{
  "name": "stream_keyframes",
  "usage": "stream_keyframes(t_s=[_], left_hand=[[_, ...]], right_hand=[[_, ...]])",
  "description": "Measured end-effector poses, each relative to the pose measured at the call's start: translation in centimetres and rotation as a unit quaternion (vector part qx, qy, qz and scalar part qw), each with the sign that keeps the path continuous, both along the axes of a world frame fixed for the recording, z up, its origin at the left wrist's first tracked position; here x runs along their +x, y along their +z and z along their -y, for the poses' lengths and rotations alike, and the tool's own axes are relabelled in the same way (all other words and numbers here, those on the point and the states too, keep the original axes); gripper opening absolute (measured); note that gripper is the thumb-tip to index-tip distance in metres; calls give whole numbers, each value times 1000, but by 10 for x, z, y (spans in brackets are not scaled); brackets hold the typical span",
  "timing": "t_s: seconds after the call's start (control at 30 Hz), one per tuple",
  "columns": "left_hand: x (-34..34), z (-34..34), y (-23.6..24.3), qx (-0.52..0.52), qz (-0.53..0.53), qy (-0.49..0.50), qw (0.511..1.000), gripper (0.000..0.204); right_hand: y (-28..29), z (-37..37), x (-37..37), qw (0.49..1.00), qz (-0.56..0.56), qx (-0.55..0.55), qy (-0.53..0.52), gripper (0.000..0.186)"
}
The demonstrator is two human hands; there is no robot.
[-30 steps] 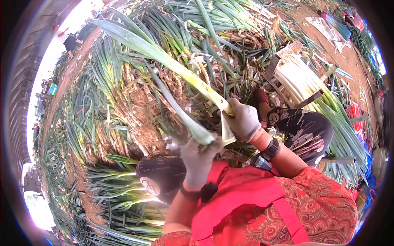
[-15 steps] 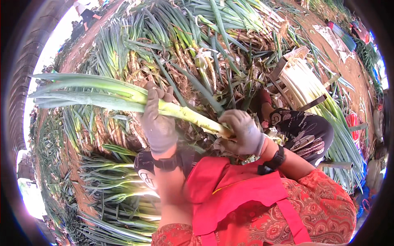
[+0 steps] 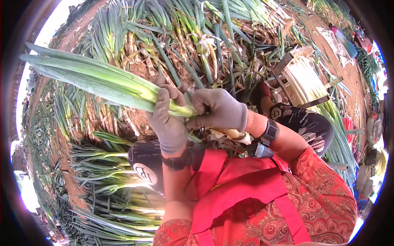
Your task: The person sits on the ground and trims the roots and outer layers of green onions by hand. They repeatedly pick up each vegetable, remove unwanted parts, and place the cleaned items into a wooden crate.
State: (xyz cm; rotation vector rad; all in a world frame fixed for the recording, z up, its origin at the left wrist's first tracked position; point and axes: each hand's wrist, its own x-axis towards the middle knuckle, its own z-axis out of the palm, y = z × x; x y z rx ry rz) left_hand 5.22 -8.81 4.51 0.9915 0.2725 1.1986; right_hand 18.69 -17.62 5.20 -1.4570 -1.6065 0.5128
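A large green onion [image 3: 98, 78] lies slantwise across my front, its green leaves fanning out to the upper left. My left hand [image 3: 167, 127], in a grey work glove, is closed round its pale green shaft just below the leaves. Right beside it, my gloved right hand [image 3: 223, 110] pinches the shaft, fingers curled against the thumb. Part of the shaft is hidden behind this hand; a pale end shows below it. Under my hands is my red apron [image 3: 242, 188].
Heaped green onions with dry roots [image 3: 135, 53] cover the ground ahead. Other onions [image 3: 111, 172] lie in rows at my left. To the right, a metal frame [image 3: 283, 63] holds a bundle of white-stemmed onions [image 3: 303, 82], close to my knee [image 3: 308, 127].
My right hand has moved left and up along the shaft, from near its lower end to beside my left hand. The onion's leaves have swung higher and tilt more steeply.
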Motion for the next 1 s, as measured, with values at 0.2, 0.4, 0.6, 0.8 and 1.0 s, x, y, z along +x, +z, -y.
stream_keyframes(t_s=[0.2, 0.4, 0.6, 0.8, 1.0], left_hand=[[-26, -30, -9, -55, 74, 3, 996, 39], [-35, -40, -6, -57, 83, 46, 994, 37], [-28, -28, 6, -38, 120, 11, 992, 28], [-30, -27, -3, -34, 127, -71, 989, 33], [-44, -38, -5, -88, 51, 61, 993, 39]], right_hand=[[-17, 44, 5, 996, -47, -20, -72, 23], [-73, 91, 64, 934, 164, -144, -284, 12], [-29, 52, 54, 939, 245, -69, -230, 20], [-1, 24, 6, 980, -148, -134, 2, 24], [-32, 50, -9, 967, -1, -229, 115, 64]])
